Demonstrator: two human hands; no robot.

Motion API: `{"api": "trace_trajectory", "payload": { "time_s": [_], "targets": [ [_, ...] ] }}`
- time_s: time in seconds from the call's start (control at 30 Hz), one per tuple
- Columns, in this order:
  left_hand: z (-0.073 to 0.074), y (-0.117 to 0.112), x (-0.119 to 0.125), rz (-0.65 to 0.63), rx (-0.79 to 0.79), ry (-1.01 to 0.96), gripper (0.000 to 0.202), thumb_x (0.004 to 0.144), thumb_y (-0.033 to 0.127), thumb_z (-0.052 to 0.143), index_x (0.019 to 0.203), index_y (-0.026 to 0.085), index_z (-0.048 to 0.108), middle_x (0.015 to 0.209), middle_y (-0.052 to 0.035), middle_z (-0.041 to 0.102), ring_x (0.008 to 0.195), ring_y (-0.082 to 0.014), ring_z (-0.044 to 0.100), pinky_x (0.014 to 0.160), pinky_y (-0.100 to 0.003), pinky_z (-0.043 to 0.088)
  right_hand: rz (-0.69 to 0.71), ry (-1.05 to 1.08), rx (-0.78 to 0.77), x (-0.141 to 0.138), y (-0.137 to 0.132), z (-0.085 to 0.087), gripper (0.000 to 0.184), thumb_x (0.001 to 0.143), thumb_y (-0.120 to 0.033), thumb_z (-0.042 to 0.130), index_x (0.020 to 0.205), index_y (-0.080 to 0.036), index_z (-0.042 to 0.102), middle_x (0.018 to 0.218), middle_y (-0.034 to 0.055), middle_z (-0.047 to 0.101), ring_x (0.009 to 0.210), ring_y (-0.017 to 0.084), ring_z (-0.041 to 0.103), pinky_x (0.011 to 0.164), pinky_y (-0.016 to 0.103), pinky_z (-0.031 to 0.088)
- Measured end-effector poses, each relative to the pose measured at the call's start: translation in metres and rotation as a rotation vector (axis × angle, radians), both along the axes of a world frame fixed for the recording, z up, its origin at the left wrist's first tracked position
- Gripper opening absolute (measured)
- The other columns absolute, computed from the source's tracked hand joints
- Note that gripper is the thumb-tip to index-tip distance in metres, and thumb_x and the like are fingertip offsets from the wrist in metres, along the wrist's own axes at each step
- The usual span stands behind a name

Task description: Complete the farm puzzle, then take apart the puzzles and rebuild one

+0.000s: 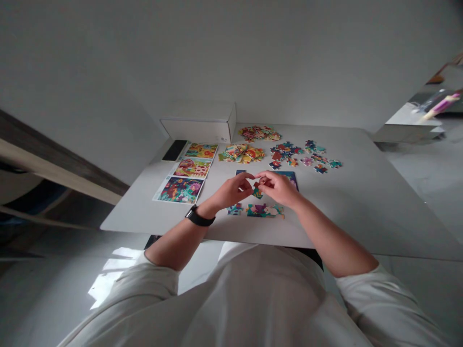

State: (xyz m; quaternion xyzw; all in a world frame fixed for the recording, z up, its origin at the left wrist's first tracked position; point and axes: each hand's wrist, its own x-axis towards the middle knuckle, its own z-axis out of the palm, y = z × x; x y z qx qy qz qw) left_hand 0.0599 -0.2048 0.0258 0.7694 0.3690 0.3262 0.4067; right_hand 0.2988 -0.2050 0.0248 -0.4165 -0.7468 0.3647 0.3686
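My left hand [237, 188] is over the table near its front edge, a black watch [199, 218] on the wrist. Its index finger and thumb are curved with a gap between them, and the fingertips come close to my right hand [278, 187]. Pinched in the right fingers is a small puzzle piece [257, 193], partly green and orange. Behind the hands lies a dark blue puzzle section [292, 177], mostly covered by them. Nearer to me are a joined puzzle strip [265, 210] in purple, green and white and a smaller blue-white puzzle section [235, 209].
Loose dark puzzle pieces [285, 150] spread at the back right. Two more piles, yellowish pieces [243, 153] and reddish pieces [259, 133], lie further left and back. Picture sheets [181, 190], a black phone-like slab [175, 150] and a white box [198, 129] occupy the left side.
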Motion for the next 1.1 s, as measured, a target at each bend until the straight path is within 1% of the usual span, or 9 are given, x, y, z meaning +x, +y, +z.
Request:
{"api": "trace_trajectory", "payload": {
  "time_s": [0.1,0.2,0.27,0.37,0.47,0.57,0.67,0.87,1.1],
  "targets": [
    [-0.006,-0.011,-0.007,0.095,-0.074,-0.078,0.044,0.092,0.035,0.073,0.13,0.019,0.058,0.084,0.0007,0.072,0.07,-0.0122,0.066,0.066,-0.023,0.054,-0.011,-0.095,0.189,-0.006,-0.011,0.001,0.035,0.091,-0.027,0.075,0.125,-0.026,0.066,0.12,0.0088,0.07,0.099,0.024,0.071,0.086,0.039,0.061],
    [-0.014,-0.021,-0.013,0.151,-0.175,-0.178,0.047,0.091,0.038,0.075,0.128,0.02,0.055,0.079,0.0036,0.068,0.068,-0.0122,0.066,0.063,-0.023,0.055,0.033,-0.287,0.346,-0.012,-0.024,0.003,0.038,0.088,-0.023,0.079,0.124,-0.026,0.066,0.13,0.0121,0.066,0.126,0.032,0.063,0.109,0.049,0.055],
    [-0.02,-0.028,-0.015,0.154,-0.232,-0.215,0.049,0.091,0.04,0.076,0.13,0.021,0.053,0.078,0.0043,0.067,0.068,-0.0125,0.067,0.063,-0.024,0.055,0.058,-0.389,0.368,-0.017,-0.032,0.004,0.038,0.089,-0.019,0.077,0.125,-0.026,0.067,0.132,0.0124,0.065,0.129,0.033,0.062,0.115,0.05,0.051],
    [-0.027,-0.036,-0.018,0.154,-0.239,-0.205,0.05,0.094,0.04,0.074,0.134,0.021,0.052,0.08,0.0027,0.07,0.069,-0.0128,0.069,0.064,-0.023,0.054,0.07,-0.459,0.364,-0.021,-0.038,0.002,0.037,0.092,-0.017,0.072,0.128,-0.026,0.069,0.136,0.0129,0.065,0.128,0.032,0.062,0.115,0.049,0.05],
    [-0.031,-0.043,-0.026,0.209,-0.082,-0.051,0.044,0.097,0.036,0.07,0.136,0.022,0.054,0.09,-0.001,0.075,0.077,-0.0149,0.072,0.069,-0.025,0.056,0.091,-0.491,0.344,-0.023,-0.039,-0.004,0.039,0.092,-0.016,0.071,0.13,-0.025,0.071,0.137,0.0124,0.066,0.127,0.031,0.062,0.115,0.048,0.049],
    [-0.032,-0.051,-0.038,0.263,0.179,0.205,0.029,0.098,0.033,0.07,0.125,0.023,0.066,0.106,-0.0058,0.078,0.095,-0.0201,0.074,0.084,-0.034,0.06,0.133,-0.541,0.294,-0.024,-0.039,-0.011,0.037,0.091,-0.014,0.071,0.127,-0.025,0.074,0.132,0.0108,0.069,0.122,0.028,0.064,0.113,0.044,0.049],
    [-0.034,-0.058,-0.049,0.191,0.341,0.378,0.019,0.099,0.028,0.069,0.116,0.023,0.073,0.116,-0.0086,0.077,0.11,-0.0251,0.073,0.1,-0.043,0.057,0.18,-0.618,0.262,-0.027,-0.041,-0.016,0.035,0.091,-0.015,0.072,0.124,-0.024,0.077,0.127,0.0095,0.071,0.118,0.027,0.064,0.111,0.042,0.048],
    [-0.042,-0.064,-0.055,0.098,0.388,0.461,0.024,0.1,0.02,0.064,0.121,0.023,0.075,0.123,-0.0095,0.078,0.114,-0.027,0.072,0.103,-0.045,0.057,0.184,-0.787,0.255,-0.037,-0.045,-0.017,0.031,0.091,-0.025,0.075,0.122,-0.026,0.079,0.125,0.0093,0.073,0.117,0.03,0.064,0.105,0.044,0.047],
    [-0.043,-0.065,-0.054,0.042,0.427,0.473,0.03,0.1,0.017,0.062,0.126,0.025,0.076,0.126,-0.008,0.078,0.117,-0.0263,0.07,0.107,-0.046,0.055,0.202,-0.82,0.263,-0.041,-0.045,-0.017,0.031,0.092,-0.029,0.076,0.122,-0.027,0.079,0.124,0.0089,0.073,0.118,0.031,0.063,0.104,0.043,0.044]
  ]
}}
